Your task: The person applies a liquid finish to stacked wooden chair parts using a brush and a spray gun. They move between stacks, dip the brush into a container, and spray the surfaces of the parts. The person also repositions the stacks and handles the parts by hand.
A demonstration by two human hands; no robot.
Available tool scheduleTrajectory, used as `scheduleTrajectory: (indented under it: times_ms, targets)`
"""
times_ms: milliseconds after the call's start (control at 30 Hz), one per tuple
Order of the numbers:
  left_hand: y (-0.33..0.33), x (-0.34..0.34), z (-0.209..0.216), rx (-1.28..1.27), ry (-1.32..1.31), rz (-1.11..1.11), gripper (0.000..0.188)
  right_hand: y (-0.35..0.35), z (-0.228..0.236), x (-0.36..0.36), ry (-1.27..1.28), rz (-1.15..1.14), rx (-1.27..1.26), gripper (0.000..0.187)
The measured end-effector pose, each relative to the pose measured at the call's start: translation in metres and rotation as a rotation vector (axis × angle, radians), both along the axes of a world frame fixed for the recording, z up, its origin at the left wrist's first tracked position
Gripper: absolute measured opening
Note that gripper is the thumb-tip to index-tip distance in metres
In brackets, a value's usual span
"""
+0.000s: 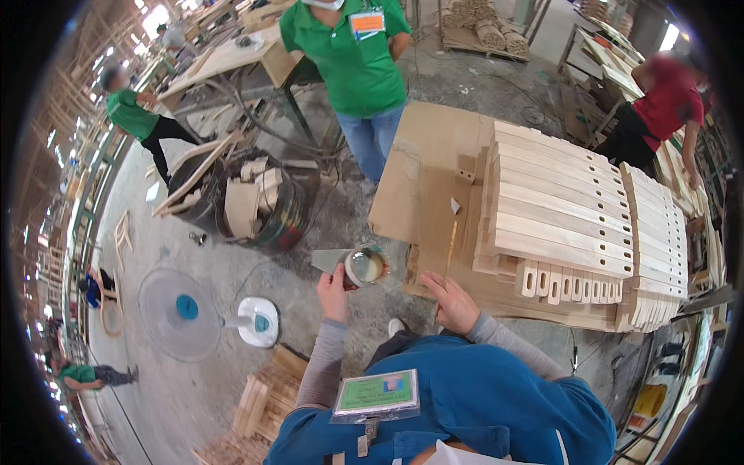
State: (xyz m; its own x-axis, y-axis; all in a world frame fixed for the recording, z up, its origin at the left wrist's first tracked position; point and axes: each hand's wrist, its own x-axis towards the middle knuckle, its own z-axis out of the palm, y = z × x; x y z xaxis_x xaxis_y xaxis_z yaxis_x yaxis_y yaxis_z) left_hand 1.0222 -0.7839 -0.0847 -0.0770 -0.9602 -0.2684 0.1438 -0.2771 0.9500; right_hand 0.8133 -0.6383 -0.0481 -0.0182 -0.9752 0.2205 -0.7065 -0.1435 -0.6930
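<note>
My left hand is closed round a small round can with pale, creamy stuff inside. A flat grey scraper blade sticks out to the left from the same grip; its handle is hidden. Over the near edge of a cardboard sheet, my right hand has its fingers stretched out, and I see nothing held in them. A thin yellowish stick lies on the cardboard, its near end close to the right fingertips. Near its far end is a small white scrap.
Slotted wooden slats are stacked on the cardboard at right. A drum of wood offcuts stands at left, near a pedestal fan. A person in green stands across from me; another in red is at far right.
</note>
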Motion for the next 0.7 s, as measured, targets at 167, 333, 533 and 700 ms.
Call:
scheduleTrajectory:
  times_ms: [167,333,533,700]
  targets:
    - [-0.041,-0.042,0.009,-0.006,0.031,-0.143,0.019,-0.013,0.013,0.0,-0.041,-0.077,0.032,0.048]
    - [-0.047,-0.073,0.002,-0.024,0.052,-0.172,0.02,-0.013,0.008,-0.016,-0.001,-0.08,0.016,0.043]
    - [-0.031,-0.087,-0.003,0.025,0.046,-0.134,0.019,-0.009,-0.012,-0.037,-0.002,-0.009,-0.011,0.043]
    - [-0.043,-0.083,-0.017,0.055,-0.018,-0.103,0.021,-0.026,-0.015,-0.049,0.037,0.034,0.004,0.041]
